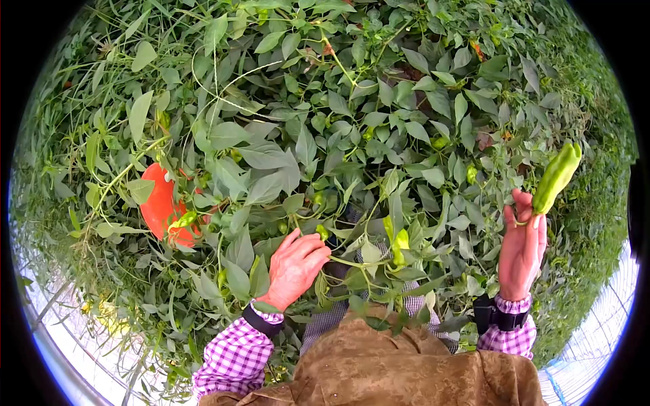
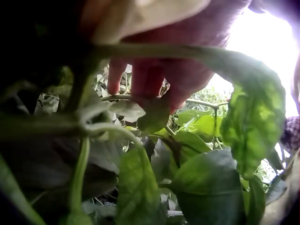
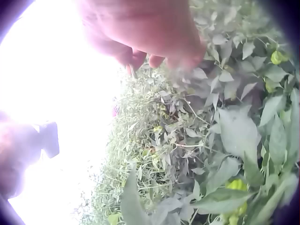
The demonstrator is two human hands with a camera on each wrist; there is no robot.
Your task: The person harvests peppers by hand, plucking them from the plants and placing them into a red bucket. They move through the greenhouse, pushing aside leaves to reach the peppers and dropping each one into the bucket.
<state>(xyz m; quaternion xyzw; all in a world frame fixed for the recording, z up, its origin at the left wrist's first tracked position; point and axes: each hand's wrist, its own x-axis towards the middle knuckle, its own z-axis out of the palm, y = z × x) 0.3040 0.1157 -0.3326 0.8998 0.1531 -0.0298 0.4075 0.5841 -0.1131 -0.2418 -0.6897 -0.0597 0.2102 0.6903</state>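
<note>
A long light-green pepper (image 1: 556, 178) points up from the right hand (image 1: 521, 249), its stem end pinched between thumb and fingers, at the right of the head view. The left hand (image 1: 296, 265) reaches into the foliage at centre, fingers bent around a stem beside a small green pepper (image 1: 322, 232); whether it grips either is unclear. More green peppers (image 1: 400, 246) hang just right of that hand. In the left wrist view the left hand (image 2: 178, 65) is behind a stem and leaves. The right wrist view shows the right hand (image 3: 145, 28) above the plants, the pepper hidden.
A red-orange object (image 1: 160, 203) lies partly under leaves on the left, with a green pepper (image 1: 183, 220) in front of it. Dense pepper foliage (image 1: 264, 155) surrounds both hands. White strings (image 1: 217, 97) cross the upper left. A brown apron (image 1: 399, 369) covers the person's front.
</note>
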